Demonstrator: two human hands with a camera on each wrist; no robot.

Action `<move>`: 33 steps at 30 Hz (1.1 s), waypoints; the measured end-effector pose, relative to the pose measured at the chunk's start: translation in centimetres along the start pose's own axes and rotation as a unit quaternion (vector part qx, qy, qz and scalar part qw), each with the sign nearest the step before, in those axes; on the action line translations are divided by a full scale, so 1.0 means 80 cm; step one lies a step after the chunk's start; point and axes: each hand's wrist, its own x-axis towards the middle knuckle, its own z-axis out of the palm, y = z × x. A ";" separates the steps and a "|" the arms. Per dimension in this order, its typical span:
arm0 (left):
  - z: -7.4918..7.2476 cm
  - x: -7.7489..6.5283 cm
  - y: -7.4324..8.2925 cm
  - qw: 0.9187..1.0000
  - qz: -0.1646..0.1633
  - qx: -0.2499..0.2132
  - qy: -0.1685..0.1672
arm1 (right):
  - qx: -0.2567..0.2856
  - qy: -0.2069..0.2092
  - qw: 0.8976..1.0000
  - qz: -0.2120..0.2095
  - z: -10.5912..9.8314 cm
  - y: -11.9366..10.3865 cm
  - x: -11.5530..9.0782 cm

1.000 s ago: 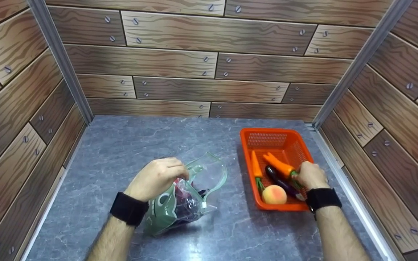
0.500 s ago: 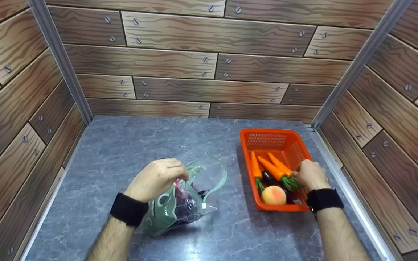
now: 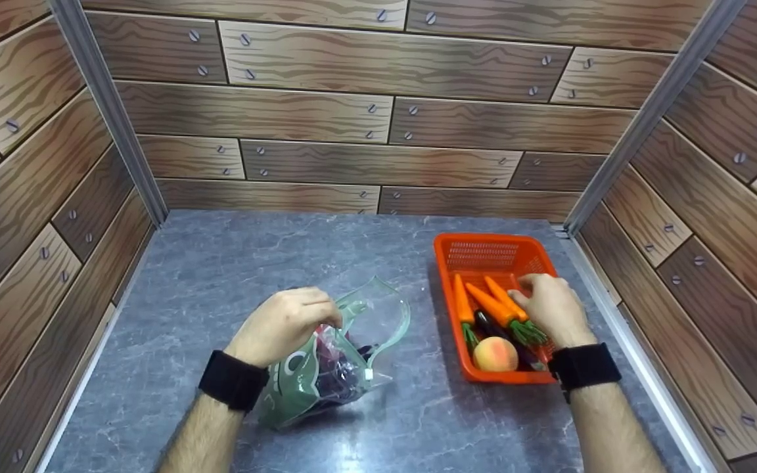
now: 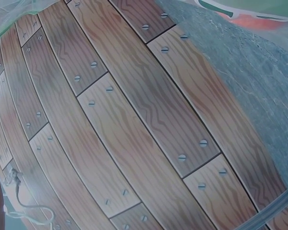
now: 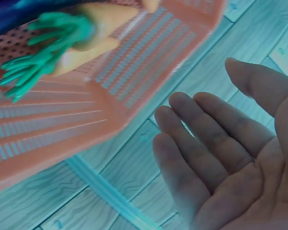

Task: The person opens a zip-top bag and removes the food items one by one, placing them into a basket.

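Observation:
My left hand [image 3: 286, 325] pinches the upper edge of a clear and green zip bag [image 3: 290, 387], whose mouth gapes to the right. Through its plastic show something red and something dark purple. Above the right side of an orange basket [image 3: 510, 376], my right hand [image 3: 554, 309] has its fingers loosely bent around nothing. Its palm and spread thumb are bare in the right wrist view. Inside the basket are a carrot [image 3: 462, 301] along the left wall, two more carrots [image 3: 490, 303] side by side with green tops, an eggplant [image 3: 483, 322] partly beneath them, and a peach [image 3: 495, 355].
Grey marbled tabletop [image 3: 253, 249] lies under bag and basket. Wood-patterned walls [image 3: 326, 118] enclose it at the back and sides, with metal posts [image 3: 115, 118] in the corners. The basket stands near the right wall. A cable [image 4: 26, 201] shows in the left wrist view.
My right hand has let go of a carrot and lifted off it. Two carrots now lie fanned apart over the eggplant, covering more of it. The left hand and bag have stayed put.

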 end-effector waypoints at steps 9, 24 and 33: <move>0.000 -0.001 -0.001 1.000 0.001 -0.001 0.001 | 0.012 0.043 0.998 -0.040 -0.004 -0.040 -0.009; 0.001 -0.002 -0.001 1.000 0.001 -0.006 0.001 | 0.050 0.082 0.989 -0.116 0.000 -0.087 -0.023; 0.001 -0.002 -0.002 1.000 -0.001 -0.008 -0.001 | 0.048 0.099 0.980 -0.166 0.010 -0.115 -0.031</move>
